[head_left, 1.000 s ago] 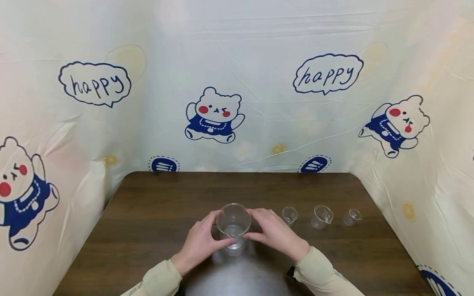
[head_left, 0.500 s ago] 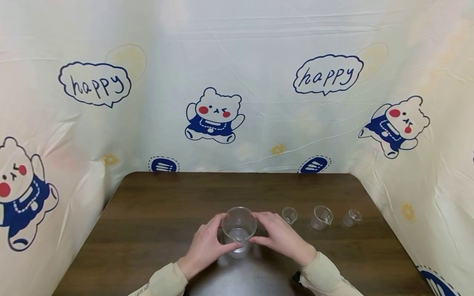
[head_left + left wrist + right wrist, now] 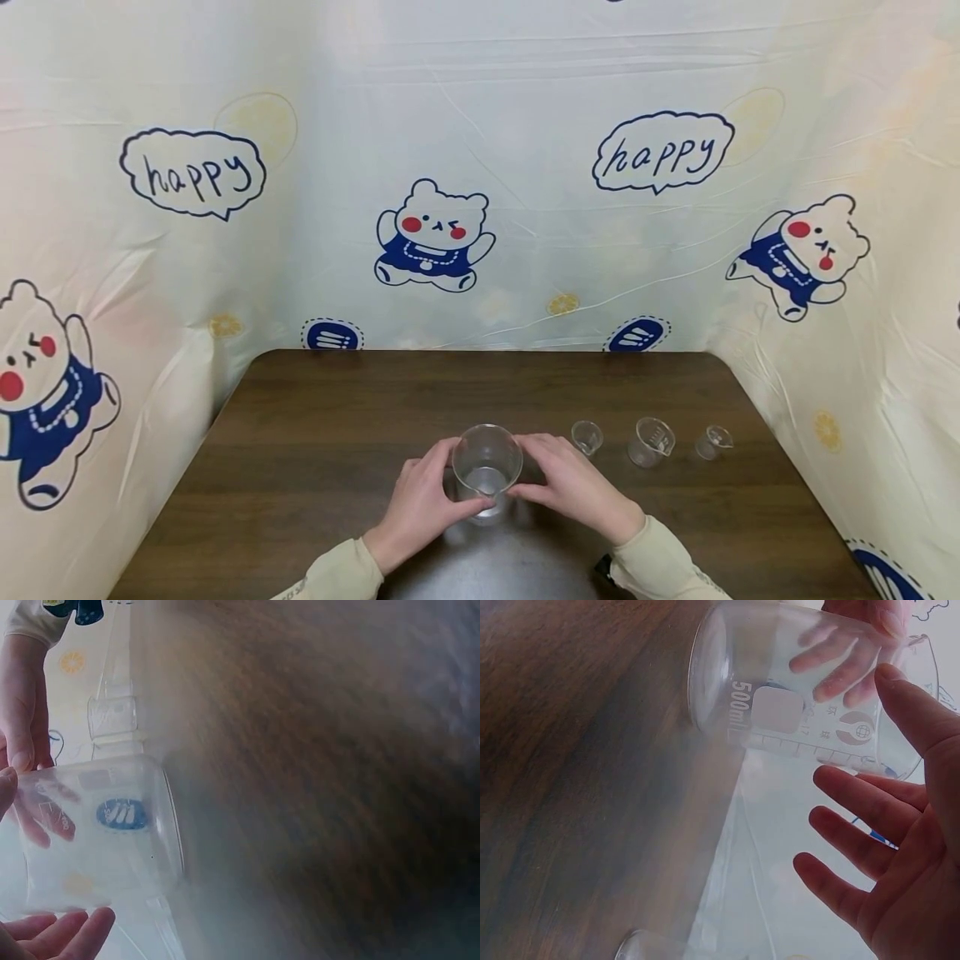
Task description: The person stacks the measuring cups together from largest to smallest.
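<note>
From where I stand, the left hand (image 3: 427,504) and right hand (image 3: 573,483) clasp opposite sides of a large glass beaker (image 3: 487,462), thumbs toward the person, fingers gently bent. It is upright over the middle of the dark table (image 3: 337,400); I can't tell whether its base touches. The right wrist view gives the white "500ml" lettering (image 3: 739,705), unreadable from the head, and shows that hand's lower fingers spread. Only the head view takes in all three smaller beakers (image 3: 651,443) at right.
</note>
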Demonstrator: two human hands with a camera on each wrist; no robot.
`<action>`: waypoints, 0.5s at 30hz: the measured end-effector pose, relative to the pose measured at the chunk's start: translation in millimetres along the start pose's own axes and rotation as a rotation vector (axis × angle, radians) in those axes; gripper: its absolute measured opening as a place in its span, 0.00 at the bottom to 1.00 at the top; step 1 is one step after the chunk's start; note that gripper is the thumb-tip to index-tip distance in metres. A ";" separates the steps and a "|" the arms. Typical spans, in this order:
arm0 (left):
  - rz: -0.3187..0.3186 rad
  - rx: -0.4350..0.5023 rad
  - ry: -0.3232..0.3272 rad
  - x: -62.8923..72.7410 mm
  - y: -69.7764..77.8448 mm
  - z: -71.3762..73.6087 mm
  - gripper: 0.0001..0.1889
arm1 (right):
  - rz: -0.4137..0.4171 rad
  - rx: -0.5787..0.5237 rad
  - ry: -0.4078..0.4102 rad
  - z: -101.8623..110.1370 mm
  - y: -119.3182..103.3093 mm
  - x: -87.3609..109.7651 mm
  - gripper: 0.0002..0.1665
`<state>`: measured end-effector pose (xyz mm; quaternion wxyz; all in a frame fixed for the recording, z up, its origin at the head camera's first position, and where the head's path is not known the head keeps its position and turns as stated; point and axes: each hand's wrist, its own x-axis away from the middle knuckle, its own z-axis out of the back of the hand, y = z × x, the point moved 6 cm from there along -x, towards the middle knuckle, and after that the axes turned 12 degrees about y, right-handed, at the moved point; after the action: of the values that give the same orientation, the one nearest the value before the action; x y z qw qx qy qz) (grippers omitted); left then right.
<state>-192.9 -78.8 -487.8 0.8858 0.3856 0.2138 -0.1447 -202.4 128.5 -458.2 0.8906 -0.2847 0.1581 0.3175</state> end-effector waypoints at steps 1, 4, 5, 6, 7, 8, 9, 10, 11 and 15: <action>-0.003 -0.002 0.002 0.0 0.0 -0.2 0.46 | -0.001 -0.004 -0.001 0.0 -0.1 0.0 0.36; -0.008 -0.002 0.007 0.4 0.0 -0.7 0.46 | -0.008 -0.011 -0.007 -0.1 0.2 0.3 0.36; -0.008 0.001 0.008 0.7 -0.1 -0.9 0.46 | -0.011 -0.012 -0.010 -0.1 0.4 0.6 0.36; -0.006 0.003 0.008 1.1 -0.2 -1.0 0.46 | -0.015 -0.011 -0.012 -0.2 0.7 1.0 0.36; -0.004 0.006 0.008 1.4 -0.3 -1.1 0.46 | -0.019 -0.013 -0.015 -0.3 0.9 1.2 0.36; -0.004 0.007 0.008 1.7 -0.5 -1.3 0.47 | -0.021 -0.012 -0.018 -0.5 1.1 1.5 0.36; -0.004 0.008 0.008 2.1 -0.8 -1.5 0.47 | -0.023 -0.011 -0.020 -0.5 1.3 1.7 0.37; -0.003 0.008 0.009 2.3 -1.0 -1.5 0.47 | -0.024 -0.013 -0.021 -0.6 1.5 1.8 0.37; -0.002 0.010 0.008 2.5 -1.4 -1.7 0.47 | -0.023 -0.017 -0.020 -0.5 1.7 1.7 0.36; 0.012 0.032 -0.010 2.5 -4.3 -3.2 0.49 | -0.007 -0.033 -0.011 -0.8 2.2 1.2 0.37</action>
<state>-193.4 -79.4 -493.7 0.8815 0.4001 0.2047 -0.1445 -203.0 130.1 -460.3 0.8878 -0.2980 0.1470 0.3185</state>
